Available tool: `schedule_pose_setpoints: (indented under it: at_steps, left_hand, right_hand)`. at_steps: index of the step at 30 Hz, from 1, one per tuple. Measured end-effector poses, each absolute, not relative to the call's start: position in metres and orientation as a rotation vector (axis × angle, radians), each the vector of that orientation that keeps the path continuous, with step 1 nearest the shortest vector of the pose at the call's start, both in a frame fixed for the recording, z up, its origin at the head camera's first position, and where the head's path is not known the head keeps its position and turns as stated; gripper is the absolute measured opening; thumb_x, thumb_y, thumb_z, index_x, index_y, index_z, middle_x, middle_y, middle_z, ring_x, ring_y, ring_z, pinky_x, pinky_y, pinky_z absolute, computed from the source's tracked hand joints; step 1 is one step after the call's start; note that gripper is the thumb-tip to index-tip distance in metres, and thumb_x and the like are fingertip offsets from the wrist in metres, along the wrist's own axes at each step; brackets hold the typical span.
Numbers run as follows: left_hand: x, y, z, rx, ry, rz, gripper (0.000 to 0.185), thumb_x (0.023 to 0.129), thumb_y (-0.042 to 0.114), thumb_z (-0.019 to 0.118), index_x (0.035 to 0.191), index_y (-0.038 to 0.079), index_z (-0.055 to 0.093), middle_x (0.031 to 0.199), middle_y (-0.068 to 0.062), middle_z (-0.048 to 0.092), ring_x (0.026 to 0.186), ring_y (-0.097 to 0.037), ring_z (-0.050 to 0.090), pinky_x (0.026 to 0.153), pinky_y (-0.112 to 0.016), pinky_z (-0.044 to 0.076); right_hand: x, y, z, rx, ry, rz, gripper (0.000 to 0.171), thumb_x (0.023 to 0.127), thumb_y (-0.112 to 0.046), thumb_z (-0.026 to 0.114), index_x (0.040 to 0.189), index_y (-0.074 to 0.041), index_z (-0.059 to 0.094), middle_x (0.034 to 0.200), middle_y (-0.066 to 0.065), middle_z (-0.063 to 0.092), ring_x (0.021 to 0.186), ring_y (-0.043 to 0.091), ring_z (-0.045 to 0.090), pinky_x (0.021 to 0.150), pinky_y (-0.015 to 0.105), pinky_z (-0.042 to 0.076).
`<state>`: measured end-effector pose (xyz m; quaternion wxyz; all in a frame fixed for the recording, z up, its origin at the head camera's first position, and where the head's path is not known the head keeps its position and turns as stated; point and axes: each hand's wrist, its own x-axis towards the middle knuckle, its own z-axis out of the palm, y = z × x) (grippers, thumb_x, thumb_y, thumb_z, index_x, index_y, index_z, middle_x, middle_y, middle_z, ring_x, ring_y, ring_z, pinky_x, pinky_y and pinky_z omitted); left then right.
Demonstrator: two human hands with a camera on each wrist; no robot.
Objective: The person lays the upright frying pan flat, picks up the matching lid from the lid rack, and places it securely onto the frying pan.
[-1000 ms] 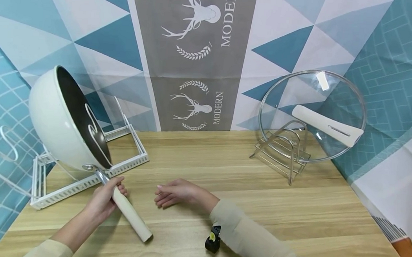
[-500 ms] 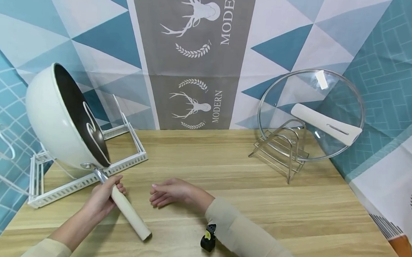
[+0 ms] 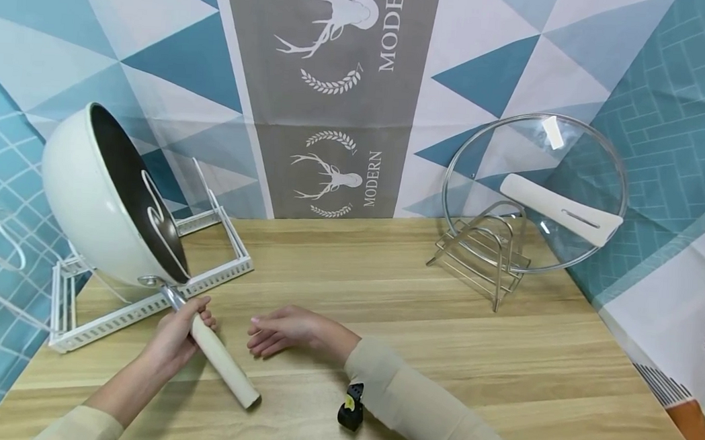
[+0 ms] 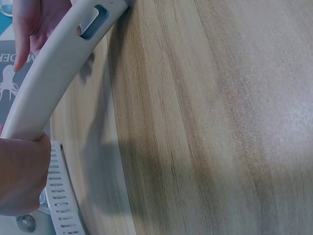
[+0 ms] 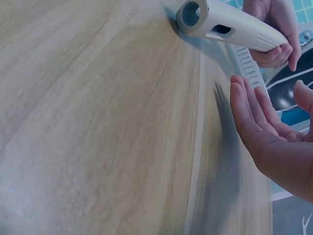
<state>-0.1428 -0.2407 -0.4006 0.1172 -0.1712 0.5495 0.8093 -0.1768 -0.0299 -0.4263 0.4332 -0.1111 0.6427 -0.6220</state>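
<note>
A light wooden table (image 3: 417, 358) is seen. A white pan rack (image 3: 141, 305) is set at its left rear, well apart from a metal lid stand (image 3: 486, 258) at the right rear. A small black object (image 3: 349, 415) is placed on the near edge.

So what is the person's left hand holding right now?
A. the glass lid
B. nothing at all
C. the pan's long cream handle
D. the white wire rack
C: the left hand is curled round the cream handle of the pan, which leans in the white rack.
</note>
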Motion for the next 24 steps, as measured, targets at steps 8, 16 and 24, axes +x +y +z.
schedule_pose_setpoints:
  at_steps: [8,16,24]
  left_hand:
    - [-0.142,-0.241,-0.400,-0.497,1.606,2.366,0.020,0.100,0.015,0.041,0.080,0.015,0.044,0.063,0.007,0.046,0.060,-0.004,0.047,0.062,-0.017,0.047]
    - [-0.142,-0.242,-0.399,-0.496,1.596,2.365,0.018,0.100,0.015,0.041,0.083,0.015,0.041,0.063,0.007,0.045,0.060,-0.004,0.046,0.062,-0.016,0.047]
    - [-0.142,-0.242,-0.401,-0.483,1.615,2.342,0.016,0.101,0.016,0.040,0.085,0.014,0.039,0.064,0.008,0.045,0.061,-0.003,0.047,0.062,-0.016,0.046]
  right_hand:
    - [-0.173,-0.037,-0.427,-0.284,1.578,-1.558,0.044,0.102,-0.028,0.047,0.121,0.010,0.057,0.118,0.031,0.063,0.113,0.044,0.061,0.090,0.042,0.056]
    - [-0.172,-0.043,-0.428,-0.295,1.567,-1.542,0.042,0.101,-0.028,0.047,0.121,0.008,0.058,0.116,0.031,0.064,0.110,0.041,0.064,0.088,0.039,0.057]
    - [-0.169,-0.049,-0.428,-0.295,1.553,-1.524,0.041,0.101,-0.028,0.048,0.119,0.007,0.059,0.116,0.029,0.065,0.109,0.039,0.065,0.086,0.038,0.058]
